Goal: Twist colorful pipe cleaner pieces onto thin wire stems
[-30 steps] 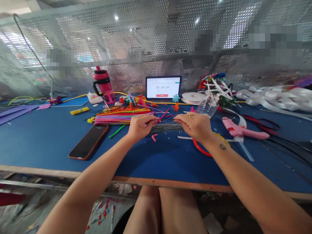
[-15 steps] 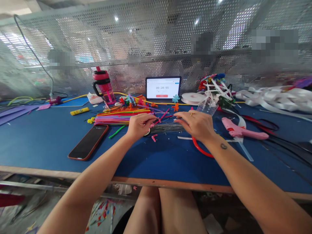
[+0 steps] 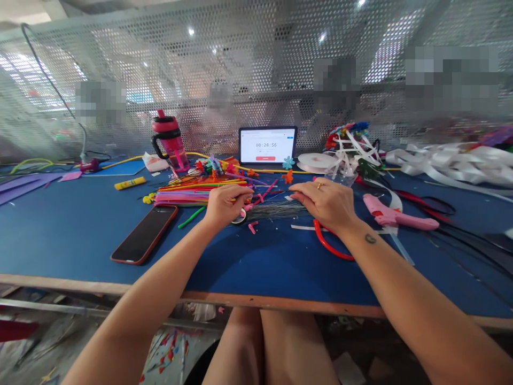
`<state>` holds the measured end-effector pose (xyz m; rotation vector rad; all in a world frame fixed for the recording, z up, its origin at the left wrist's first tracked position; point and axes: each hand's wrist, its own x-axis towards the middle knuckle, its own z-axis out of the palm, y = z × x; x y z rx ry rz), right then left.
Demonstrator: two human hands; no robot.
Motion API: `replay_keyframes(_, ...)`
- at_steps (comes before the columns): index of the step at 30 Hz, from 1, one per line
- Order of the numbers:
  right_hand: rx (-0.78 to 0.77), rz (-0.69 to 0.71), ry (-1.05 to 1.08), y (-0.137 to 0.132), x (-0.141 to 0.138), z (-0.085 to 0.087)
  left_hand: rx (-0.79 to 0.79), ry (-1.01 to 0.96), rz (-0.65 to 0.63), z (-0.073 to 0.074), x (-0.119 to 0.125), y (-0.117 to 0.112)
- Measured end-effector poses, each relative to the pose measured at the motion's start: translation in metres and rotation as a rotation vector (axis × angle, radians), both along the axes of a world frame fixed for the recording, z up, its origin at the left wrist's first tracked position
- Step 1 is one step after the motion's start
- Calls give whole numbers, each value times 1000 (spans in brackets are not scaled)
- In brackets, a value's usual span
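Note:
A bundle of thin grey wires (image 3: 276, 210) lies on the blue table (image 3: 80, 230) between my hands. My left hand (image 3: 225, 205) is closed in a pinch at the bundle's left end, beside a small round roll (image 3: 240, 217); what it grips is too thin to name. My right hand (image 3: 326, 202), a ring on one finger, rests on the bundle's right end with fingers stretched nearly flat. A red hoop (image 3: 329, 245) lies under my right wrist. A pile of coloured pipe cleaners (image 3: 192, 193) sits just beyond my left hand.
A phone (image 3: 144, 233) lies to the left, a pink glue gun (image 3: 390, 215) to the right. A tablet (image 3: 267, 145), a pink bottle (image 3: 172, 142), a ribbon spool (image 3: 318, 161), loose white ribbon (image 3: 452, 163) and a yellow glue stick (image 3: 130, 183) stand further back. A perforated screen (image 3: 240, 80) closes the back.
My right hand has slid a little toward the right and flattened on the wire bundle. My left hand has shifted slightly left, and the small roll now shows beside it.

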<state>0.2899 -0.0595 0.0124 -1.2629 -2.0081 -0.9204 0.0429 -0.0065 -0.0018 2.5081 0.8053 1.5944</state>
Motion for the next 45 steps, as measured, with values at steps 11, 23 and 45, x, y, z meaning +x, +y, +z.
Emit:
replay_keyframes(11, -9, -68, 25, 8, 13, -2, -47, -10, 50, 5, -7, 5)
replay_keyframes(23, -90, -113, 38, 9, 29, 4, -70, -21, 102, 6, -14, 12)
replay_keyframes(45, -146, -82, 188, 25, 61, -6, -162, -5, 194, 4, -31, 30)
